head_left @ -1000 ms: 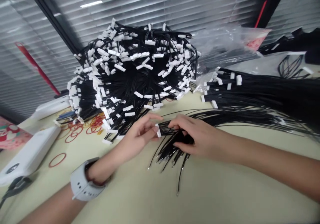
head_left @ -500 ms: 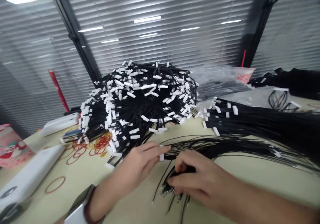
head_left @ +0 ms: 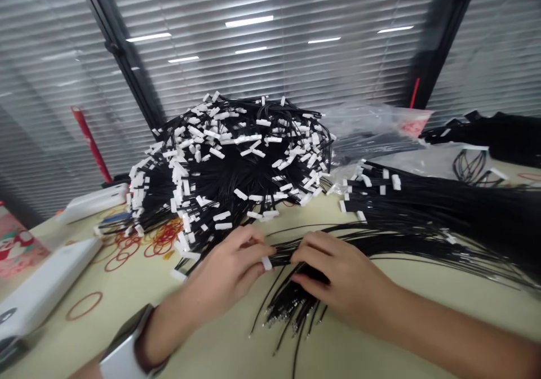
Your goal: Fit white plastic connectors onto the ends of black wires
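Note:
My left hand (head_left: 236,261) pinches a white connector (head_left: 266,263) between thumb and fingers, with black wires running right from it. Just beside it, my right hand (head_left: 332,263) curls over the bundle of black wires (head_left: 380,241), its fingers closed on some of them. Below that hand the bare metal-tipped wire ends (head_left: 287,306) fan out over the table. Behind both hands rises a large heap of black cables with white connectors (head_left: 240,170). How many wires the right hand grips is hidden by its fingers.
Red and yellow rubber bands (head_left: 163,238) lie left of the heap, near a white box (head_left: 46,283) and a pink cup (head_left: 17,241). More connector-ended cables (head_left: 422,199) lie at right, with a clear plastic bag (head_left: 359,125) behind. A blind-covered window (head_left: 287,41) backs the table.
My right hand has moved up from the wire ends towards the upper wires, leaving the metal tips more exposed. My left hand's fingers have closed round the white connector. The view has shifted slightly.

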Demonstrator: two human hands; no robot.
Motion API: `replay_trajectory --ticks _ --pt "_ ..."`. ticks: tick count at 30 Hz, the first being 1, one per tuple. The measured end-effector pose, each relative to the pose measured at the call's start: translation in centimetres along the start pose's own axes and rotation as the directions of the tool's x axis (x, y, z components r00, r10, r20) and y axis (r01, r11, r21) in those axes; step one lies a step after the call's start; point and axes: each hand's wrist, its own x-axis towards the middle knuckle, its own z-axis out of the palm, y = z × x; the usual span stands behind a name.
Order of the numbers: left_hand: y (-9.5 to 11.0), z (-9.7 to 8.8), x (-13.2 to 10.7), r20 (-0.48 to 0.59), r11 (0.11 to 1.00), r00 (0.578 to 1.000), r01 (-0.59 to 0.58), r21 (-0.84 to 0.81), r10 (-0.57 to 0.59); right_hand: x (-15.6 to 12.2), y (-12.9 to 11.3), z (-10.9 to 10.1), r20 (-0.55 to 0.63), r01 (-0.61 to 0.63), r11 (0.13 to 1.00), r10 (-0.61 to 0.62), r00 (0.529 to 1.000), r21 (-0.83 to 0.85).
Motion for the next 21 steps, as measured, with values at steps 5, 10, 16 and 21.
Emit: replay_trajectory --ticks 5,10,16,21 --pt "0.7 -0.25 -0.21 0.068 0.997 0.997 -0.028 0.074 0.023 0.07 -0.02 0.24 -0.041 -0.006 1.0 0.006 0.999 -0.006" --pt "0.98 -0.24 -0.26 0.079 0.998 0.997 -0.013 0.064 0.008 0.25 0.12 0.28 -0.007 -0.018 0.999 0.018 1.0 0.043" --pt "0.81 -0.52 -0.17 0.069 0.999 0.997 -0.031 0.016 0.03 0.49 0.01 0.08 0.035 -0.023 0.999 0.021 0.999 0.045" --pt "0.36 -0.34 0.05 0.037 0.997 0.998 -0.04 -0.064 0.043 0.55 0.04 0.1 0.028 -0.042 0.996 0.04 0.999 0.079"
